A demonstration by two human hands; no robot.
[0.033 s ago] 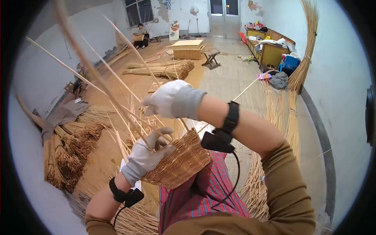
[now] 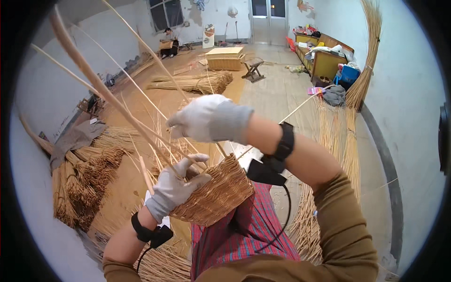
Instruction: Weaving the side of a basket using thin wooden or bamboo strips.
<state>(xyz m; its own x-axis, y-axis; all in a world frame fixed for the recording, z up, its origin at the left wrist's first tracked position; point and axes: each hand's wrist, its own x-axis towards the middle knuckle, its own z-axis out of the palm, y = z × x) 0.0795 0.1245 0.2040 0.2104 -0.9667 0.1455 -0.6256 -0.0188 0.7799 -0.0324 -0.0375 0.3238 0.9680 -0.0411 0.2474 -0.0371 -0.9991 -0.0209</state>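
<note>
A part-woven wicker basket [image 2: 213, 192] rests tilted over my lap, long pale rods standing up from its far rim. My gloved left hand [image 2: 178, 183] is closed on the basket's left edge, thumb on the outer wall and fingers bent over the rim among the rods. Above the basket, my gloved right hand [image 2: 211, 118] has its fingers bent together. What lies between them, if anything, is hidden. One thick brown rod [image 2: 101, 87] rises from near my left hand toward the upper left. Black straps with small boxes circle both wrists.
Bundled wicker stalks [image 2: 89, 181] lie at the left, partly under grey cloth. Another bundle [image 2: 192, 83] is on the floor ahead, near a woven box [image 2: 224, 58] and a folding stool [image 2: 253, 70]. Loose stalks [image 2: 307, 221] run along the right. A person sits far back.
My right hand and forearm have shifted slightly to the right. The thick rod's upper part has swung left. My left hand and the basket stay in place.
</note>
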